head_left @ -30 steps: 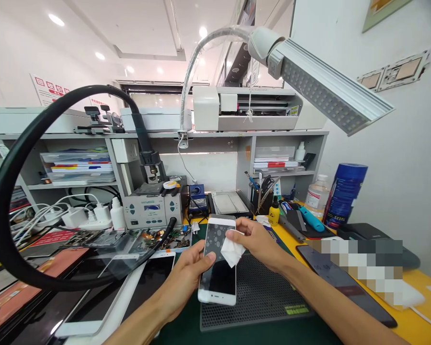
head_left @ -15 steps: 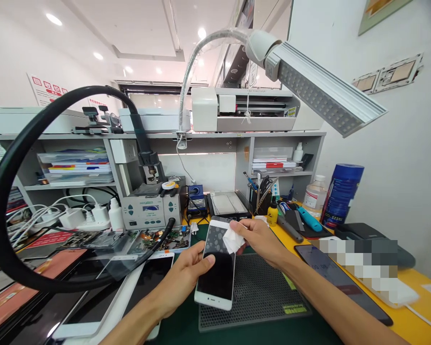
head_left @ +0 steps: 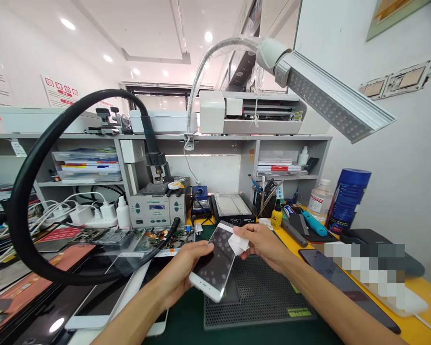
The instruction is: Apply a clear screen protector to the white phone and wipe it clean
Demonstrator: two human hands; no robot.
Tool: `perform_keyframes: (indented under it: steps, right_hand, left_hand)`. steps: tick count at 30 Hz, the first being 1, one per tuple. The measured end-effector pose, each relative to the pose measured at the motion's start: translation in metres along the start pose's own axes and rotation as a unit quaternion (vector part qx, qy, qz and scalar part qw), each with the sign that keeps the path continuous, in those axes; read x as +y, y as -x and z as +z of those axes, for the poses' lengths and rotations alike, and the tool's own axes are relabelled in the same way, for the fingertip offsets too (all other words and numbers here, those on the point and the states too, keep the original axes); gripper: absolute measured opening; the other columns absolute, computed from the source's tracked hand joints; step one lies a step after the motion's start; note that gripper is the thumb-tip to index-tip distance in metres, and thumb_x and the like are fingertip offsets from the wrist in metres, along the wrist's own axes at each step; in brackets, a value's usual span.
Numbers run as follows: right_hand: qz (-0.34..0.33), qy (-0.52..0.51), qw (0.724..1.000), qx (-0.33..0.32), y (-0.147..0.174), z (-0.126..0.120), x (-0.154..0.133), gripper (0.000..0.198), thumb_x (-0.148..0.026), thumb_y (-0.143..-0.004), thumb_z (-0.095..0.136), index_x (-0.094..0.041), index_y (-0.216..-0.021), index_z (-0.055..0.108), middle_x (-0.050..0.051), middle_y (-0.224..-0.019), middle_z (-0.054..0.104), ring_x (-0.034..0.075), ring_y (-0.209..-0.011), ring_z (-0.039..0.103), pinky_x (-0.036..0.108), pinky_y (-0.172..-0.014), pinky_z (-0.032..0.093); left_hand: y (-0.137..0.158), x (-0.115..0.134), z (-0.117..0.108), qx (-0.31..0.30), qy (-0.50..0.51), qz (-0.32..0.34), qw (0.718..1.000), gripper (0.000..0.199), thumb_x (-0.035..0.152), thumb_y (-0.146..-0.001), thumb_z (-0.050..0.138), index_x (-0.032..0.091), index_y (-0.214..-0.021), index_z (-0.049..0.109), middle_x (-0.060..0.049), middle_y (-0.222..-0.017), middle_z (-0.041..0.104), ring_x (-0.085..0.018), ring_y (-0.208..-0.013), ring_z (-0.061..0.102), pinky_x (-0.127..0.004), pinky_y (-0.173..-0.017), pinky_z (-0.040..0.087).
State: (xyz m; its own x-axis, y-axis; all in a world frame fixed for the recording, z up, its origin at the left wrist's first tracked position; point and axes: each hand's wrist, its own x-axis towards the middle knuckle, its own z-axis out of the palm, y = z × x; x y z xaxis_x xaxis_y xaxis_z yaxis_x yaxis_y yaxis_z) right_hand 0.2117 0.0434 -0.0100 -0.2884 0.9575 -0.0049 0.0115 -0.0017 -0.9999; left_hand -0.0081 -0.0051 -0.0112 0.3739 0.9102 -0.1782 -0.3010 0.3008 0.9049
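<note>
A white-framed smartphone (head_left: 215, 263) with a dark, spotted screen is tilted above the bench mat. My left hand (head_left: 190, 263) grips its left edge, the thumb lying over the front and the other fingers behind. In my right hand (head_left: 260, 242) a crumpled white tissue (head_left: 238, 244) is pinched, touching the phone's upper right edge. Under the phone lies a black perforated mat (head_left: 262, 297) on a dark green surface.
A black hose (head_left: 32, 163) loops across the left side from a grey hot air station (head_left: 157, 211). White-framed phones and screens (head_left: 89, 321) lie at left. A dark phone (head_left: 348, 287), a yellow bottle (head_left: 276, 215) and a blue can (head_left: 350, 199) stand or lie at right. An LED lamp (head_left: 341, 96) hangs overhead.
The phone has turned clockwise and tipped, and spots now show over most of its screen. My left thumb has shifted up along the edge. The whole view has moved slightly left.
</note>
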Motion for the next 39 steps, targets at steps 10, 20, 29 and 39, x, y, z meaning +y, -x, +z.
perform_keyframes:
  steps: [10, 20, 29, 39]
  right_hand:
    - [0.032, -0.072, 0.996, 0.049, -0.003, -0.003, 0.000, 0.038, -0.047, -0.079, 0.072, -0.010, -0.081, 0.065, 0.008, -0.073, 0.068, 0.013, -0.057, 0.063, 0.022, -0.052, 0.056]
    - [0.041, -0.013, 0.999, -0.030, 0.010, 0.017, -0.003, 0.040, -0.050, -0.083, 0.067, -0.010, -0.078, 0.063, 0.009, -0.066, 0.069, 0.014, -0.054, 0.065, 0.022, -0.048, 0.055]
    - [0.021, -0.003, 0.997, -0.075, 0.018, 0.036, 0.005, 0.043, -0.054, -0.083, 0.065, -0.011, -0.083, 0.060, 0.008, -0.066, 0.069, 0.015, -0.050, 0.065, 0.022, -0.043, 0.053]
    - [0.071, -0.062, 0.990, -0.104, 0.020, 0.037, 0.002, 0.052, -0.061, -0.089, 0.050, -0.011, -0.081, 0.061, 0.005, -0.059, 0.064, 0.014, -0.050, 0.064, 0.022, -0.045, 0.053]
  left_hand:
    - [0.000, 0.014, -0.009, 0.019, 0.147, 0.028, 0.988, 0.017, 0.022, -0.078, 0.067, 0.014, -0.093, 0.064, -0.010, -0.096, 0.068, -0.023, -0.079, 0.067, -0.033, -0.064, 0.056]
    - [-0.008, 0.012, -0.011, 0.098, 0.178, 0.049, 0.978, 0.009, 0.014, -0.079, 0.064, 0.012, -0.088, 0.062, -0.011, -0.083, 0.069, -0.021, -0.077, 0.069, -0.032, -0.069, 0.057]
    - [-0.004, 0.003, 0.006, 0.034, 0.146, 0.098, 0.984, 0.013, 0.019, -0.083, 0.067, 0.015, -0.093, 0.059, -0.013, -0.101, 0.071, -0.026, -0.089, 0.070, -0.044, -0.088, 0.054]
    - [-0.010, -0.001, 0.004, 0.070, 0.157, 0.102, 0.980, 0.015, 0.013, -0.083, 0.065, 0.015, -0.094, 0.056, -0.013, -0.098, 0.071, -0.027, -0.089, 0.071, -0.045, -0.087, 0.056]
